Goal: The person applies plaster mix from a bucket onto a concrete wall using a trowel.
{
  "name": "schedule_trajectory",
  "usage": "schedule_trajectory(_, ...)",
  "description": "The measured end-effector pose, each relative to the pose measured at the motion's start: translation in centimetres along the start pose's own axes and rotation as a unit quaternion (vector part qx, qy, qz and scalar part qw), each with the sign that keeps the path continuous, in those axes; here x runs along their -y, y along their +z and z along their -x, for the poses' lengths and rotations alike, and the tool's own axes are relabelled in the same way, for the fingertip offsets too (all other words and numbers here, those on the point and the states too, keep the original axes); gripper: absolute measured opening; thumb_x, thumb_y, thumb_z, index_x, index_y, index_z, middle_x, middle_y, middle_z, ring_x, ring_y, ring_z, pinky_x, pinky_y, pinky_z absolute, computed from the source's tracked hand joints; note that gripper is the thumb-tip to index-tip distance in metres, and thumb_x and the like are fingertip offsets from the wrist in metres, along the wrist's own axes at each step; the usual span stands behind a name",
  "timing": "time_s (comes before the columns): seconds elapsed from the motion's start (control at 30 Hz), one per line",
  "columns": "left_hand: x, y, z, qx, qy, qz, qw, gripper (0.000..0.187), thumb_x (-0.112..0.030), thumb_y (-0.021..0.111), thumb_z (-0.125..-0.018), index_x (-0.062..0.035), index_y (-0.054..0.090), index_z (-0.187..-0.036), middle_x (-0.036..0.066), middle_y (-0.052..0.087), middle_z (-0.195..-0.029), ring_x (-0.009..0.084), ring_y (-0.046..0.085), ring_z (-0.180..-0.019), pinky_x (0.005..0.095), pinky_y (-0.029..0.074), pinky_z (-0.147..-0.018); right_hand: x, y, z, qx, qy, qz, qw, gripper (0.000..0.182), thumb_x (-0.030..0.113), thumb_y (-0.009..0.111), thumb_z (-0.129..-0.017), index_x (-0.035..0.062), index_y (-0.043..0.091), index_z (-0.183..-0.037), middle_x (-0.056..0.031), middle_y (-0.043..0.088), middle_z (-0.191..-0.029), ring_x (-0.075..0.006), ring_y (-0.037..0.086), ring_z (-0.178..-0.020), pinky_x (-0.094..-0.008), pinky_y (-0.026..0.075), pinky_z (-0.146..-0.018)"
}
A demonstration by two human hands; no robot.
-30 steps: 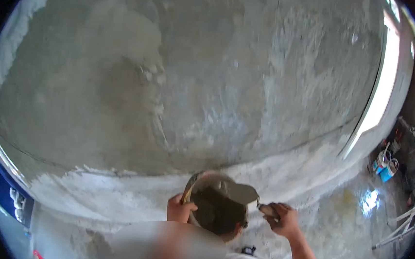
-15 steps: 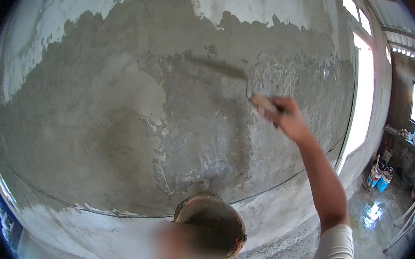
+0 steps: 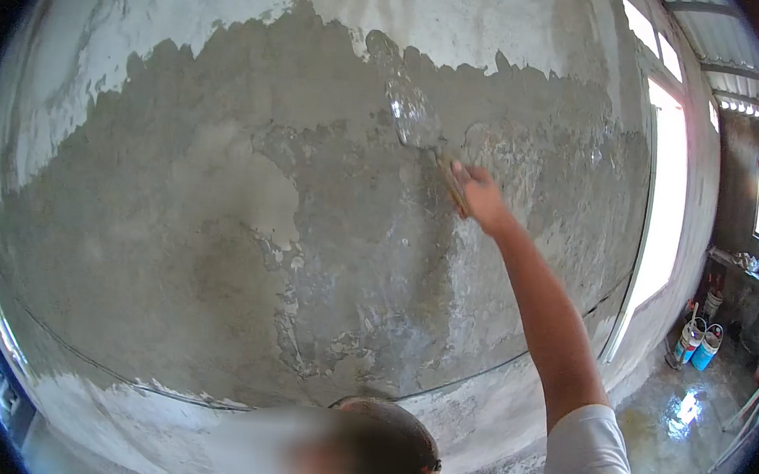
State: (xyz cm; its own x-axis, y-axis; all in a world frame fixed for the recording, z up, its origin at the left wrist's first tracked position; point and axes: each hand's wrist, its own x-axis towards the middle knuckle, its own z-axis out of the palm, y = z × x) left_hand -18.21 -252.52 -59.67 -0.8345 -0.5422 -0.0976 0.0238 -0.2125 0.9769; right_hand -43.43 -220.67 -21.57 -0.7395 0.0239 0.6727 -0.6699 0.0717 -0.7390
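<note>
My right hand (image 3: 479,198) is wrapped round the handle of a trowel (image 3: 414,119), arm stretched up and forward. The trowel's wet, shiny blade points up and left against the wall, across grey plaster (image 3: 180,168) that ends above in a ragged edge. Below, close to the wall, is a round bucket (image 3: 428,450) with a dirty rim and a dark inside. A blurred patch covers the bucket's left side; a skin-toned shape in it, seemingly my left hand (image 3: 321,464), shows no fingers, so its grip cannot be made out.
Paler wall (image 3: 504,19) lies above the grey plaster. A cable (image 3: 495,349) runs along the wall's lower part. Bright windows (image 3: 663,197) open on the right. Paint buckets (image 3: 705,347) stand on the wet floor (image 3: 671,438), near a leaning frame at the far right.
My right hand has moved left, and the trowel has swung from pointing left to pointing up and left, its blade now against the wall. The view has shifted slightly.
</note>
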Motion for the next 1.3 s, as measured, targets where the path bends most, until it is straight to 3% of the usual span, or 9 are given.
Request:
schedule_trajectory(0.17,1.5,-1.9,0.1,-0.020,0.029,-0.101,0.994,0.023,0.007,0.072,-0.056,-0.0006,0.065,-0.077,0.006,0.059,-0.069,0.0244,0.055,-0.062,0.0425,0.043,-0.059,-4.0,-2.4,7.2,0.029,0.054,-0.046,0.997,0.058,0.056,0.056,-0.099,-0.0013,0.062,-0.091,-0.0070,0.057,-0.066,-0.0135,0.052,-0.049,-0.0313,0.040,-0.044)
schedule_trajectory(0.2,0.5,-1.0,1.6,-0.051,-0.005,0.037,0.998,0.021,0.007,0.070,-0.057,0.0000,0.064,-0.076,0.005,0.059,-0.068,0.0242,0.054,-0.062,0.0422,0.043,-0.059,-2.8,-2.4,6.9,0.031,0.051,-0.043,0.997,0.058,0.056,0.056,-0.099,-0.0013,0.062,-0.091,-0.0070,0.057,-0.066,-0.0135,0.052,-0.049,-0.0313,0.040,-0.044)
schedule_trajectory(0.47,1.8,-1.9,3.9,-0.063,0.009,0.018,0.998,0.021,0.007,0.065,-0.061,0.0034,0.067,-0.082,0.008,0.066,-0.075,0.0232,0.057,-0.063,0.0379,0.047,-0.062,8.0,1.9,-4.2,-0.010,-0.070,0.066,0.995,0.059,0.057,0.059,-0.096,-0.0017,0.059,-0.090,-0.0076,0.058,-0.065,-0.0163,0.054,-0.048,-0.0340,0.042,-0.044)
schedule_trajectory(0.67,2.0,-2.3,4.5,-0.059,0.009,0.014,0.998,0.016,0.000,0.066,-0.068,0.0008,0.068,-0.084,0.008,0.061,-0.067,0.0202,0.053,-0.052,0.0364,0.043,-0.051,0.6,1.7,-0.3,-0.047,-0.021,0.075,0.996,0.066,0.057,0.058,-0.097,-0.0084,0.060,-0.093,-0.0148,0.061,-0.068,-0.0254,0.061,-0.054,-0.0396,0.049,-0.054)
schedule_trajectory(0.77,1.8,-2.6,5.5,-0.043,0.028,0.001,0.999,0.008,-0.001,0.065,-0.075,-0.0029,0.065,-0.083,0.007,0.049,-0.055,0.0179,0.042,-0.038,0.0368,0.034,-0.038,-7.1,0.4,5.1,-0.057,0.014,0.109,0.992,0.066,0.060,0.056,-0.097,-0.0028,0.056,-0.076,-0.0112,0.058,-0.060,-0.0199,0.055,-0.045,-0.0374,0.046,-0.043)
schedule_trajectory(0.87,2.2,-3.1,6.0,-0.074,0.009,0.005,0.997,0.006,0.000,0.063,-0.075,-0.0018,0.063,-0.080,0.007,0.048,-0.054,0.0167,0.042,-0.039,0.0340,0.034,-0.039,-6.7,0.2,11.9,-0.044,0.092,0.042,0.994,0.063,0.059,0.057,-0.098,0.0020,0.054,-0.071,-0.0075,0.052,-0.054,-0.0170,0.050,-0.039,-0.0334,0.040,-0.038)
schedule_trajectory(0.97,1.5,-3.3,6.6,-0.076,-0.006,-0.007,0.997,0.005,0.003,0.061,-0.076,-0.0010,0.062,-0.079,0.006,0.046,-0.054,0.0153,0.041,-0.040,0.0332,0.033,-0.039,-5.6,0.4,9.7,-0.068,0.030,0.006,0.997,0.061,0.058,0.057,-0.098,0.0046,0.053,-0.070,-0.0061,0.050,-0.052,-0.0163,0.049,-0.039,-0.0334,0.039,-0.038)
schedule_trajectory(1.17,-1.5,-3.1,9.2,-0.060,-0.002,0.025,0.998,0.008,0.004,0.063,-0.076,-0.0028,0.057,-0.077,0.002,0.044,-0.054,0.0143,0.038,-0.040,0.0327,0.030,-0.040,6.0,4.1,-3.2,-0.071,-0.023,-0.044,0.996,0.088,0.065,0.056,-0.094,-0.0108,0.042,-0.136,-0.0086,0.055,-0.065,-0.0167,0.054,-0.050,-0.0339,0.041,-0.042)
schedule_trajectory(1.3,0.5,-4.5,8.8,-0.078,0.037,0.010,0.996,0.008,0.003,0.062,-0.078,-0.0035,0.058,-0.076,0.002,0.047,-0.058,0.0143,0.040,-0.044,0.0331,0.033,-0.044,7.7,8.4,-2.5,-0.039,-0.010,0.042,0.998,0.077,0.062,0.054,-0.096,-0.0102,0.051,-0.121,-0.0151,0.061,-0.074,-0.0225,0.060,-0.053,-0.0386,0.049,-0.050)
